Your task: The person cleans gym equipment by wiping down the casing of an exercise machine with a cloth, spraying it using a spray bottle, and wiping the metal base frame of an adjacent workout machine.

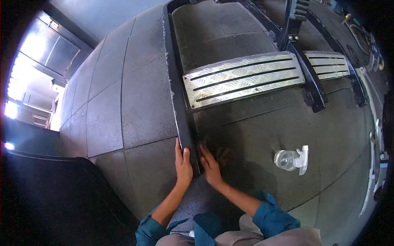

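Note:
A long black metal beam (183, 110) of a frame lies on the tiled floor, its near end between my two hands. My left hand (184, 165) rests against the beam's left side, fingers stretched forward and thumb apart. On the right side, my right hand (210, 167) is beside the beam with its fingers extended; its fingertips are partly dark and blurred. No object shows within either hand. A silver tread plate (246, 78) with black strips joins the beam farther ahead. To the right, a clear spray bottle (287, 160) with a white nozzle lies on the floor.
An upright black post (289, 28) stands at the upper right, with a second tread plate (327, 64) beyond it. A black padded object (53, 192) fills the lower left. Glass doors (49, 49) are at the upper left, and white tubing (372, 164) runs along the right.

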### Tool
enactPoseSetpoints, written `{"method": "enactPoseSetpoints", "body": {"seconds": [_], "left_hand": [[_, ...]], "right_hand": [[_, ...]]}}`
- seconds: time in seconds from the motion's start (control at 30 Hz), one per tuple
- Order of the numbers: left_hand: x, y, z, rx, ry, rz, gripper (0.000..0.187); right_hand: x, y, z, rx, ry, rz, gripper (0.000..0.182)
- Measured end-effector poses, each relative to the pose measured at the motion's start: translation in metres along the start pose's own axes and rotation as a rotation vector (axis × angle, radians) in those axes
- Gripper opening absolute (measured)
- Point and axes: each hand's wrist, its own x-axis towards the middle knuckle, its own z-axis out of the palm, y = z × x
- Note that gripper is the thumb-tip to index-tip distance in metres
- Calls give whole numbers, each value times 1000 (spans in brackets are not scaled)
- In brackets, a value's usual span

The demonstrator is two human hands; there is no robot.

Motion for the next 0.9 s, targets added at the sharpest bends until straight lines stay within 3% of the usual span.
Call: {"method": "enactPoseSetpoints", "body": {"seconds": [0.07, 0.13, 0.2, 0.27, 0.33, 0.47, 0.6, 0.73, 0.8, 0.9], "left_hand": [[-1, 1, 0, 41, 47, -138, 54], [-4, 0, 1, 87, 61, -144, 53], [-4, -9, -2, -123, -17, -104, 48], [0, -11, -3, 50, 6, -100, 49], [2, -9, -2, 113, 46, -80, 49], [3, -5, -2, 120, 36, -105, 49], [-1, -1, -3, 78, 26, -98, 49], [0, -6, -2, 100, 63, -99, 48], [0, -4, -1, 59, 63, -79, 46], [1, -2, -2, 112, 69, -86, 45]], "right_hand": [[-19, -25, -2, 10, -26, -46, 44], [-13, -32, 4, 29, -56, -85, 45], [38, -42, 12, -84, -71, -366, 46], [92, -36, 22, -125, 38, -435, 44], [120, -24, 23, 167, 75, -275, 43], [85, 13, 17, 135, 62, -81, 43], [-10, -14, 4, -81, 23, -16, 45], [-12, -29, 13, -145, 40, -76, 46], [42, -29, 18, -82, 79, -227, 44], [99, -13, 23, 21, 94, -254, 43]]}}
